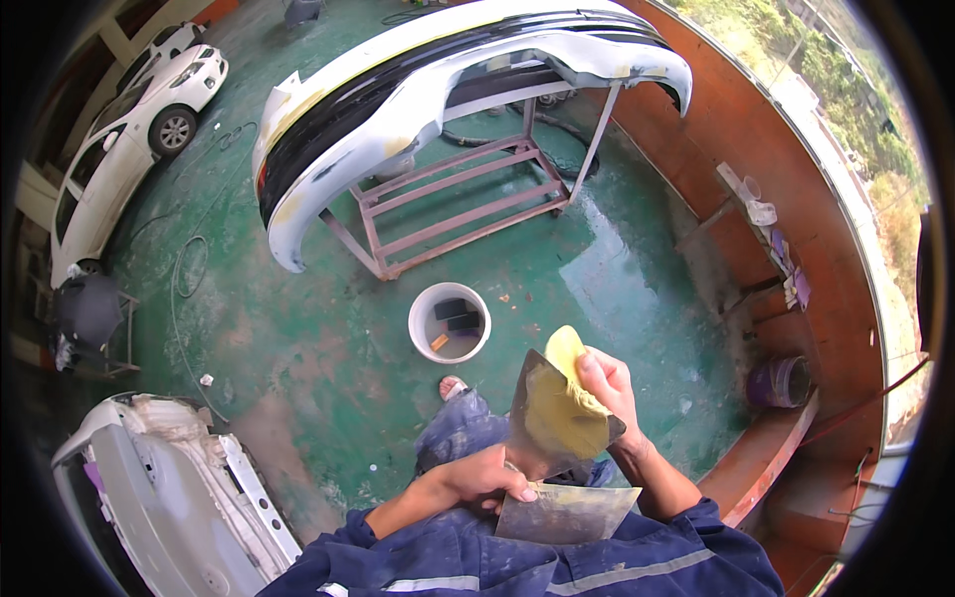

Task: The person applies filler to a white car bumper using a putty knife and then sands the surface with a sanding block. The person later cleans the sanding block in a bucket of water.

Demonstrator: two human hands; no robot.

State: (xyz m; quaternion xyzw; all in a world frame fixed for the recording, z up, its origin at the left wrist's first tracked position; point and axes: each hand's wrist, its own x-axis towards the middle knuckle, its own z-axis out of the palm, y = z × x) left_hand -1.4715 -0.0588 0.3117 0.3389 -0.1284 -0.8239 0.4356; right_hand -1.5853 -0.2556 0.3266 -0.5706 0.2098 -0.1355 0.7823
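Bodywork fills the far part of the view: a long white car bumper with a black strip and yellowish filler patches [418, 90] lies across a rust-brown welded metal stand [468, 194] on the wet green painted floor [298, 328]. Its long axis runs left to right and bows toward the person, so it sits straight ahead and far from both hands, well apart from them. Neither arm is clearly closer; the right one is raised a little farther toward it.

Between bumper and person a round white plastic bucket [449, 322] stands on the floor with dark blocks inside. A white car [129, 139] is parked far left, and a second pale grey-white body panel [169, 488] rests near left. An orange-brown wall [776, 179] curves down the right side.

Near the chest, the left hand [487, 483] comes in from the left with the wrist bent, fingers clenched on the top edge of a wide flat metal spreader blade [567, 512] held low and roughly level. The right hand [607, 388] is higher, forearm rising from the lower right, thumb and fingers grasping a second, darker metal spreader [557, 418] tilted upright and coated in yellow body filler [564, 348], a lump of it sitting at the blade's far tip. The lower corner of that upper blade appears to meet the lower blade just beside the left fingers. Blue work-jacket sleeves [637, 557] cover both upper arms.
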